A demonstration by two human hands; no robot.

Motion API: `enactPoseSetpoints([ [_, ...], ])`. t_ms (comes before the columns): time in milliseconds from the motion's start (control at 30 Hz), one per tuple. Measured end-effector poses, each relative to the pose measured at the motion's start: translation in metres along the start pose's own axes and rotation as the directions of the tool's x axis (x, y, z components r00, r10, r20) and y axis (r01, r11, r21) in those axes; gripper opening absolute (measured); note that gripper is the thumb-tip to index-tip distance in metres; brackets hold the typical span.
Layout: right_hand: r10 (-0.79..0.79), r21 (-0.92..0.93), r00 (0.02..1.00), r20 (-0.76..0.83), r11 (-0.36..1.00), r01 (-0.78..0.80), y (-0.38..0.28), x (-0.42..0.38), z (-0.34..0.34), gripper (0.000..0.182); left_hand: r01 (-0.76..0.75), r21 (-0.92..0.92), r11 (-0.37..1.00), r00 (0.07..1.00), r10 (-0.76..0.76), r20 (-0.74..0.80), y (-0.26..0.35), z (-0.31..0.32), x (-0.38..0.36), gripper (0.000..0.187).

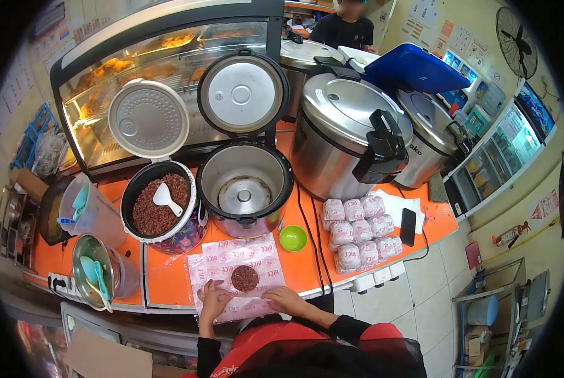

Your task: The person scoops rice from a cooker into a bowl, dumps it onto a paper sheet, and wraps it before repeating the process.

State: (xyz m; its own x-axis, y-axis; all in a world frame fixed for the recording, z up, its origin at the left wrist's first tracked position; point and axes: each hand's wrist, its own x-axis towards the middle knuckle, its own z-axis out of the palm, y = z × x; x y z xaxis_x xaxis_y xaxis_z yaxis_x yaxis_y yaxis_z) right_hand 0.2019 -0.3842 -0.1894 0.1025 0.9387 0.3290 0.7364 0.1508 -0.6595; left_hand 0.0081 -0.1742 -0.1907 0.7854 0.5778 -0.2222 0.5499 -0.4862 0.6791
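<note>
A round mound of reddish-brown rice (245, 278) sits on a printed paper wrapper (216, 259) spread at the counter's front edge. To the left of the mound, my left hand (213, 300) is bent, thumb and fingers pinched at the wrapper's side. My right hand (287, 300) lies right of the mound, its fingers together on the wrapper's near edge. A small green bowl (293, 239) stands just beyond the paper. Behind it is an open pot of cooked reddish-brown rice (145, 217) with a white rice paddle (166, 200) lying on top.
Several wrapped rice packs (359, 232) are stacked at right beside a phone (407, 227). An open cooker (244, 189) and large lidded cookers (351, 135) stand behind. Utensil containers (123, 277) are at left. Cables (320, 246) cross the counter. A person (344, 30) is at the back.
</note>
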Motion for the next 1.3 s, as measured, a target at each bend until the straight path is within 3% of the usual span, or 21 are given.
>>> enactPoseSetpoints([
  [167, 0.132, 0.086, 0.990, -0.051, 0.988, -0.127, 0.002, 0.001, -0.003, 0.027, -0.034, 0.093, 0.995, 0.982, 0.016, 0.190, 0.028, -0.031, -0.012, 0.020],
  [233, 0.245, 0.141, 0.969, -0.041, 0.961, -0.237, -0.003, 0.009, -0.010, 0.024, -0.118, 0.053, 0.992, 0.980, 0.108, 0.166, 0.026, -0.031, -0.017, 0.021],
  [333, 0.298, 0.211, 0.933, -0.200, 0.943, -0.256, -0.005, 0.021, -0.011, 0.024, -0.026, -0.139, 0.990, 0.979, 0.054, 0.196, 0.029, -0.039, -0.013, 0.023],
  [367, 0.331, 0.225, 0.926, -0.181, 0.931, -0.288, -0.007, 0.023, -0.013, 0.024, 0.042, -0.219, 0.975, 0.975, 0.008, 0.222, 0.030, -0.043, -0.011, 0.023],
  [467, 0.444, 0.343, 0.890, -0.099, 0.855, -0.389, -0.011, 0.028, -0.019, 0.025, -0.064, -0.077, 0.995, 0.995, 0.069, 0.070, 0.027, -0.040, -0.013, 0.018],
  [533, 0.529, 0.507, 0.849, 0.003, 0.731, -0.457, -0.006, 0.029, -0.020, 0.026, -0.070, -0.183, 0.981, 0.981, 0.101, 0.163, 0.017, -0.037, -0.012, 0.018],
  [633, 0.483, 0.564, 0.875, -0.031, 0.732, -0.383, -0.002, 0.035, -0.023, 0.029, -0.061, -0.227, 0.972, 0.964, 0.116, 0.237, 0.018, -0.040, -0.014, 0.021],
  [733, 0.341, 0.388, 0.933, -0.118, 0.880, -0.273, -0.012, 0.049, -0.027, 0.034, -0.083, -0.210, 0.974, 0.953, 0.139, 0.270, 0.011, -0.038, -0.012, 0.022],
  [933, 0.270, 0.399, 0.963, 0.022, 0.881, -0.256, -0.035, 0.067, -0.024, 0.035, -0.121, -0.165, 0.979, 0.950, 0.162, 0.267, 0.006, -0.036, -0.015, 0.021],
  [1067, 0.240, 0.440, 0.971, -0.001, 0.872, -0.215, -0.046, 0.074, -0.018, 0.037, -0.111, -0.157, 0.981, 0.956, 0.149, 0.253, 0.004, -0.033, -0.013, 0.022],
  [1133, 0.146, 0.316, 0.986, -0.084, 0.942, -0.112, -0.044, 0.077, -0.017, 0.036, -0.024, -0.188, 0.982, 0.958, 0.077, 0.278, 0.003, -0.032, -0.013, 0.023],
  [1167, 0.095, 0.250, 0.988, -0.121, 0.966, -0.062, -0.043, 0.078, -0.016, 0.035, -0.060, -0.171, 0.984, 0.955, 0.106, 0.277, 0.001, -0.032, -0.014, 0.023],
  [1267, 0.344, 0.444, 0.937, 0.063, 0.831, -0.335, -0.043, 0.070, -0.017, 0.035, -0.132, -0.133, 0.982, 0.946, 0.165, 0.280, -0.001, -0.033, -0.012, 0.024],
  [1300, 0.268, 0.344, 0.961, 0.068, 0.898, -0.275, -0.042, 0.068, -0.018, 0.034, -0.130, -0.129, 0.983, 0.945, 0.162, 0.285, -0.001, -0.034, -0.012, 0.024],
])
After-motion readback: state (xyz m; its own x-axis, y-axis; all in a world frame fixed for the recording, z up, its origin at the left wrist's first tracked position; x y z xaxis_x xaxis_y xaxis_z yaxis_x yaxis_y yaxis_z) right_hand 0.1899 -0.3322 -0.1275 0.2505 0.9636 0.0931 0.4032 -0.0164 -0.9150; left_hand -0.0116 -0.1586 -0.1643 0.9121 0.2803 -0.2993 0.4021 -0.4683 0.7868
